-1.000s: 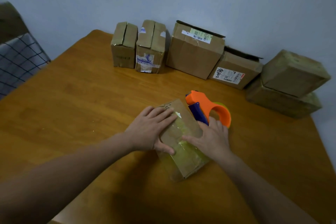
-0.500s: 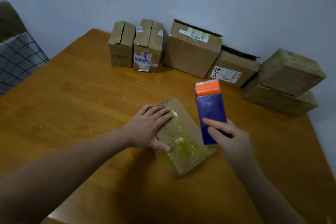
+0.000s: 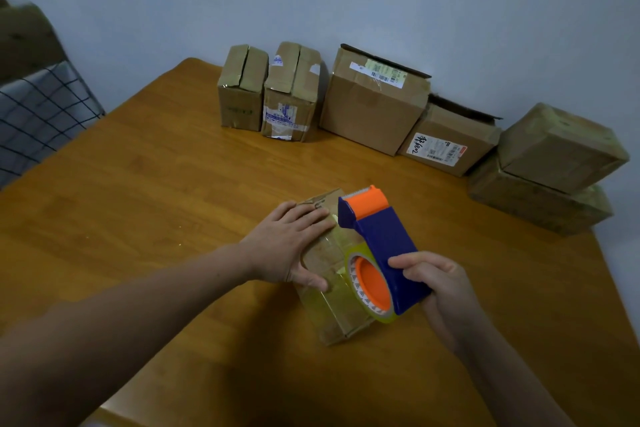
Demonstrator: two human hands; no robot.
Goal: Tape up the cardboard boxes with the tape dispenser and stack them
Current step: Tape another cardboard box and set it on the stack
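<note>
A small cardboard box (image 3: 334, 308) lies on the wooden table (image 3: 145, 204), its top covered in clear tape. My left hand (image 3: 287, 246) presses flat on the box's left side, fingers straight. My right hand (image 3: 440, 291) grips the blue and orange tape dispenser (image 3: 377, 243) by its rear end. The dispenser hangs over the box's right half, orange cutter end pointing away from me. Its yellowish tape roll (image 3: 369, 284) faces left.
Several cardboard boxes stand along the wall: two narrow ones (image 3: 242, 90) (image 3: 292, 94), a large one (image 3: 374, 100), a labelled one (image 3: 446, 142). Two taped boxes (image 3: 557, 149) are stacked at the right. A chair with checked fabric (image 3: 38, 111) is at the left.
My right hand picked the dispenser up from beside the box, lifted it and brought it over the box's top. The left hand stayed pressed on the box.
</note>
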